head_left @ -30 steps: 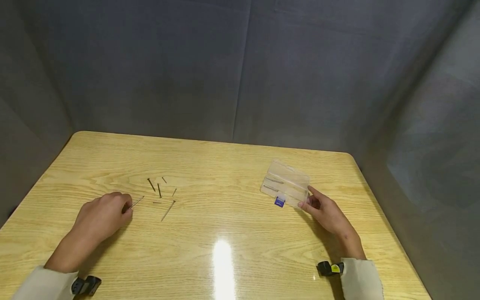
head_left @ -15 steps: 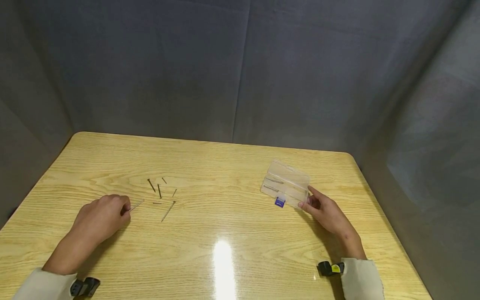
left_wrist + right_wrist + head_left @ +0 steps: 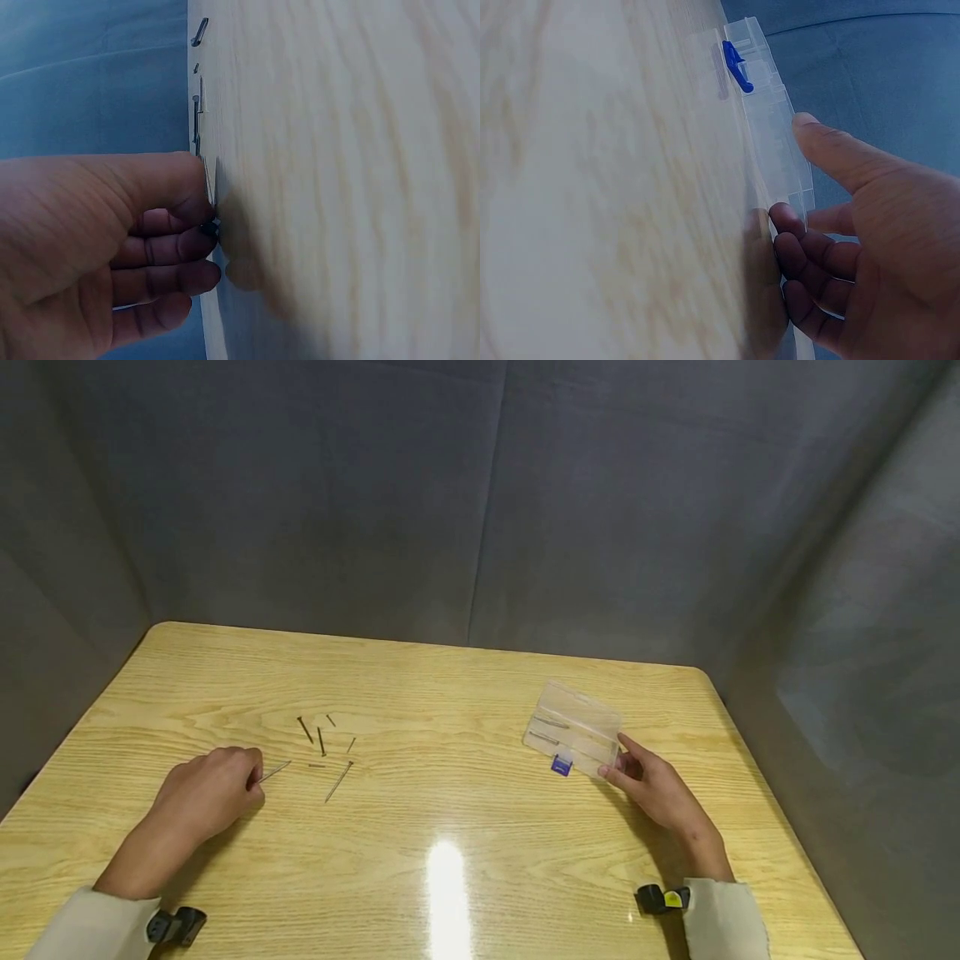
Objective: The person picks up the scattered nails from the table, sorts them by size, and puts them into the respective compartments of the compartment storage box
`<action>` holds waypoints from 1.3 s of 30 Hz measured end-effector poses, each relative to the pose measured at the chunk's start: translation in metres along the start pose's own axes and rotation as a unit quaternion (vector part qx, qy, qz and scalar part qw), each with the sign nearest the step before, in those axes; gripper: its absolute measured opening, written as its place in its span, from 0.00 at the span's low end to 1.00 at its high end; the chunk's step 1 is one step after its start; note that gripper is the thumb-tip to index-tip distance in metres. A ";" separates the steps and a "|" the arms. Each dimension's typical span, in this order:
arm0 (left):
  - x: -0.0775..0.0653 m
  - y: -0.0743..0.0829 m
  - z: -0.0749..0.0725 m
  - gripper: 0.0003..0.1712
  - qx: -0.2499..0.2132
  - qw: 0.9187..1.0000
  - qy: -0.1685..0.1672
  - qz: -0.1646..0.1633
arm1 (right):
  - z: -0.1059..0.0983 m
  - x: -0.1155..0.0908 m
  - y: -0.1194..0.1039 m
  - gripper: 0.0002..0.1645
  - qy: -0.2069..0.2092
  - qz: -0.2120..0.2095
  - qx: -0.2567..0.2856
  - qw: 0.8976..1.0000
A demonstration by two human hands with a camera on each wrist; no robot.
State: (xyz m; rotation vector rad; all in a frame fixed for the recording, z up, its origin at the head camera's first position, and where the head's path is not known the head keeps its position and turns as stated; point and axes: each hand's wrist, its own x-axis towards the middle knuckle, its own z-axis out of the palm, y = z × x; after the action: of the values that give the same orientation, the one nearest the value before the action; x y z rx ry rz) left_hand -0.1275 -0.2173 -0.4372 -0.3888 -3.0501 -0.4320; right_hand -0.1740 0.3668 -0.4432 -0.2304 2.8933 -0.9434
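Observation:
At the left of the table, my left hand (image 3: 213, 789) pinches a long thin nail (image 3: 275, 771) between thumb and fingers, close over the wood. Its shaft points away to the right in the head view; the dark head (image 3: 210, 227) shows at the fingertips in the left wrist view. On the right, my right hand (image 3: 651, 783) grips the right end of a clear plastic box (image 3: 588, 743), thumb on the near edge, other fingers curled at the end wall. The box lies open with its lid back, a blue latch (image 3: 562, 765) in front, and two nails (image 3: 543, 737) inside at the left.
Several loose nails of different lengths (image 3: 339, 782) lie on the table (image 3: 442, 718) just right of my left hand, some dark, some pale. Grey cloth (image 3: 360, 510) hangs behind the table and along both sides. A bright glare spot shows near the front middle.
The nail in my left hand has tilted, its far tip now lower in the head view. My right hand and the box stay put.

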 end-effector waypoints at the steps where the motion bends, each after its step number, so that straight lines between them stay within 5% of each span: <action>1: 0.000 0.000 0.000 0.12 0.003 1.000 0.001 0.001 | 0.000 0.000 0.000 0.51 0.000 0.000 -0.001 1.000; 25: 0.022 0.033 -0.007 0.12 -0.015 0.997 0.035 0.066 | 0.000 0.000 -0.001 0.51 -0.002 0.005 0.001 1.000; 39: 0.049 0.073 -0.004 0.13 -0.033 0.993 0.034 0.112 | 0.001 -0.001 0.000 0.51 0.003 0.004 0.004 1.000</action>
State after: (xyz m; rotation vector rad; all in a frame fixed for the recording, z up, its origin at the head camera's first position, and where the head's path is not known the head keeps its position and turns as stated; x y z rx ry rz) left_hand -0.1561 -0.1385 -0.4106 -0.6965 -2.8867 -0.5211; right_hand -0.1729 0.3667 -0.4437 -0.2158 2.8921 -0.9558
